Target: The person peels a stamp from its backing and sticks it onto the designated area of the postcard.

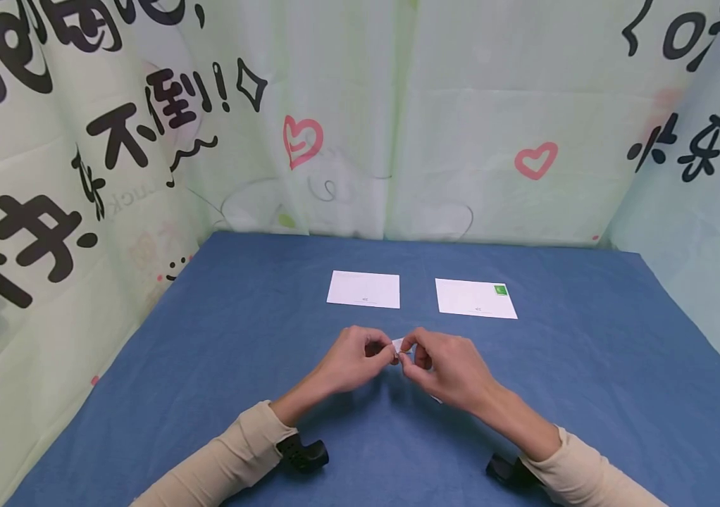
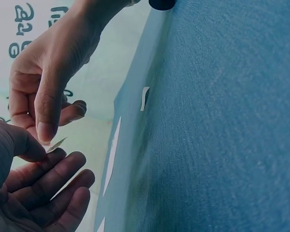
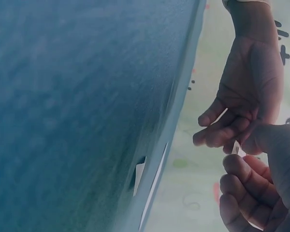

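Both hands meet above the blue cloth around a small, thin paper piece [image 1: 399, 345], pale and held edge-on in the left wrist view; its printing cannot be made out. My left hand [image 1: 356, 359] pinches it between thumb and forefinger, the other fingers loosely bent. From the other side my right hand [image 1: 451, 366] pinches at its edge with thumb and forefinger. Beyond the hands lie two white envelope-like cards: the left card [image 1: 363, 289] has a blank upper right corner, and the right card [image 1: 470, 298] carries a green stamp [image 1: 501, 290] in that corner.
A small white paper scrap [image 2: 144, 99] lies on the cloth below the right hand, mostly hidden in the head view. The blue tablecloth [image 1: 258, 303] reaches to pale curtains [image 1: 347, 197] with black lettering at the back and sides.
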A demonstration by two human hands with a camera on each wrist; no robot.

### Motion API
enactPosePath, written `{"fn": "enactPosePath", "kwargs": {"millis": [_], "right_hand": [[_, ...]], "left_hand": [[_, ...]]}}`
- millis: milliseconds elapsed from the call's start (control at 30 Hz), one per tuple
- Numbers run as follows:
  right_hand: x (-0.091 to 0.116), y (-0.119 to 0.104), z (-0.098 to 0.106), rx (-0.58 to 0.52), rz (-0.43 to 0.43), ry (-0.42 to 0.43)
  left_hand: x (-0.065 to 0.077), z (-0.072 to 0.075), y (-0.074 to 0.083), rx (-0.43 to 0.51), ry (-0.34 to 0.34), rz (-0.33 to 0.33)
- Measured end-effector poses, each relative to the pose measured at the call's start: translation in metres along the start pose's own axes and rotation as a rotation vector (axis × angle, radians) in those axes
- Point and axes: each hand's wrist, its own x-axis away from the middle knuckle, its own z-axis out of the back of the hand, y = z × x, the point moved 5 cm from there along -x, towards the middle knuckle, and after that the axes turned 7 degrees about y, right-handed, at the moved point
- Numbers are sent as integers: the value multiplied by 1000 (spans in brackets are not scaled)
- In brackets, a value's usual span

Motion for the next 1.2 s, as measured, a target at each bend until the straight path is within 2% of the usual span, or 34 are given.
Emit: {"fn": "enactPosePath", "kwargs": {"millis": [667, 867, 1200], "right_hand": [[2, 2, -2, 35, 34, -1], [2, 6, 1, 39, 11, -1], [5, 15, 7, 71, -47, -8]], "left_hand": [[2, -2, 1, -14, -38, -12], [2, -1, -2, -13, -34, -7], [5, 6, -14, -11, -9, 45]]}}
